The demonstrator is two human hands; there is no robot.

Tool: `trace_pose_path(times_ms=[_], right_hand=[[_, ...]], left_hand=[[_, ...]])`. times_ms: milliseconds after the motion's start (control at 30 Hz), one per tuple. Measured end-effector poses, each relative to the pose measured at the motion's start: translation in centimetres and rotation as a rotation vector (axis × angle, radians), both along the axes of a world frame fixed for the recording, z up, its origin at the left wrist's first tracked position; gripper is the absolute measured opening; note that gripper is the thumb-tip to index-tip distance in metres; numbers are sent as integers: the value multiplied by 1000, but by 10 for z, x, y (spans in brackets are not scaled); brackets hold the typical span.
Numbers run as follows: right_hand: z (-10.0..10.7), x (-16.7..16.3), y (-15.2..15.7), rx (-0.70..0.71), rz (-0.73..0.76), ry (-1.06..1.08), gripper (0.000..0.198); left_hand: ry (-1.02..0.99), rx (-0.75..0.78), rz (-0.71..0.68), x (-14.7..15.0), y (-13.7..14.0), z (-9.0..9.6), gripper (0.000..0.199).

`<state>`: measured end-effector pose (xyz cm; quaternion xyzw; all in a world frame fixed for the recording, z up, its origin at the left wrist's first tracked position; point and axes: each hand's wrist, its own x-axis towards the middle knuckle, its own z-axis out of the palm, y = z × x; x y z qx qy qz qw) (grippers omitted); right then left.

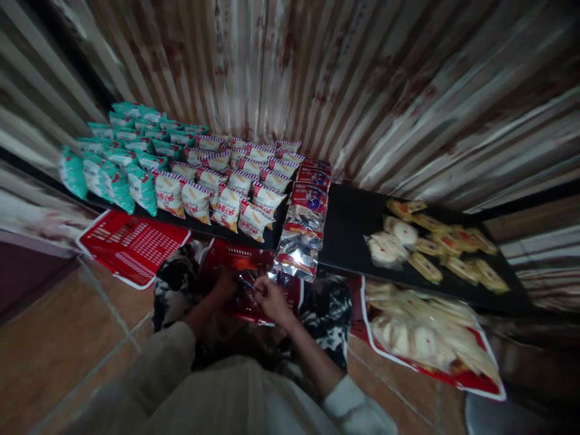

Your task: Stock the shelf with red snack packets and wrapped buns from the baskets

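Observation:
A red plastic basket (295,296) sits between my knees, with dark, shiny packets inside. My left hand (225,285) reaches into its left side; shadow hides the fingers. My right hand (270,297) is over the basket's middle, fingers pinched on the edge of a shiny packet (247,293). That packet lies between both hands, its print too dark to read. Just beyond my right hand, a row of red and silver foil packets (302,226) runs over the black shelf and overhangs its front edge.
White snack bags (226,205) and teal bags (120,157) stand in rows on the shelf's left. Yellow-wrapped packs (446,241) and round white packs (388,246) lie right. Red baskets stand at either side, one empty-looking (136,244), one filled (492,386). Corrugated sheeting (290,72) rises behind.

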<state>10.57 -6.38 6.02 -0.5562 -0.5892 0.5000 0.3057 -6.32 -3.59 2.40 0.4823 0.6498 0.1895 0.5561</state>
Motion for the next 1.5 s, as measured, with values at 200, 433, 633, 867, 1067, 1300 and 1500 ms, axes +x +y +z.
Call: trace_pose_path(times_ms=[200,433,633,867,1067,1300,1500], right_hand=[[47,15,-7,40,-11,113,6],[101,30,-6,187,-119,109,10],[121,44,1,343,-235,124,14],[134,47,-8,362,-371,156,19],[132,57,-13,356,-464,154,26],[137,67,-27,653,-515,-236,21],[146,68,-35,786,-458,-415,21]], left_hand=[[-214,24,-125,-14,-24,16,21],[-413,107,-192,-21,-43,48,33],[-539,72,-153,-15,-58,101,39],[-655,112,-44,3,-71,133,42],[-645,182,23,15,-72,153,48],[-573,322,76,35,-59,168,49],[-576,346,116,55,-42,175,47]])
